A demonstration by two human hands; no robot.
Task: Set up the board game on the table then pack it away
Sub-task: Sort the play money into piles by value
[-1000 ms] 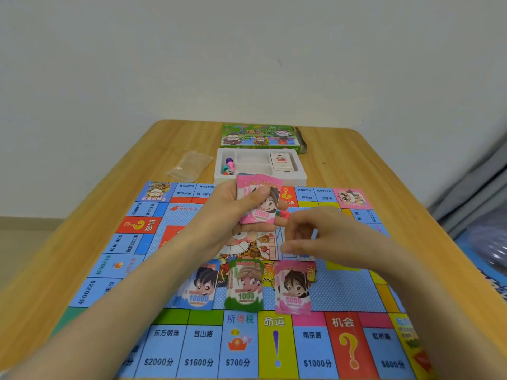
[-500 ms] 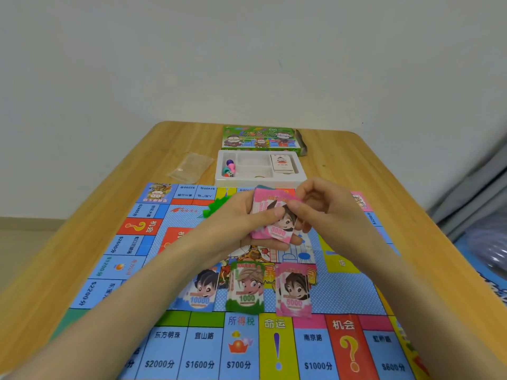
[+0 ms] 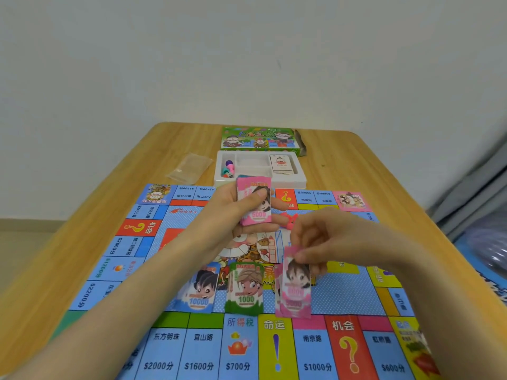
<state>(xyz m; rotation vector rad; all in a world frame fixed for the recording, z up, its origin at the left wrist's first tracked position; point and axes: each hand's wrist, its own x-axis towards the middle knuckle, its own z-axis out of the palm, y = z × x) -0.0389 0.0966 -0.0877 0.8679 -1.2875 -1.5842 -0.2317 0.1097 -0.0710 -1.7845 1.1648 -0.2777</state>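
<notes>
Sorting of play money seems the step in hand. Above the middle of the board, the left hand grips the wad, thumb across it. The right hand pinches one pink note over the pink pile toward the board's near edge. The next move likely calls for a square release.

The game board is spread on the table. Just behind it the tray is set, the box behind that, a bag to the tray's left.
</notes>
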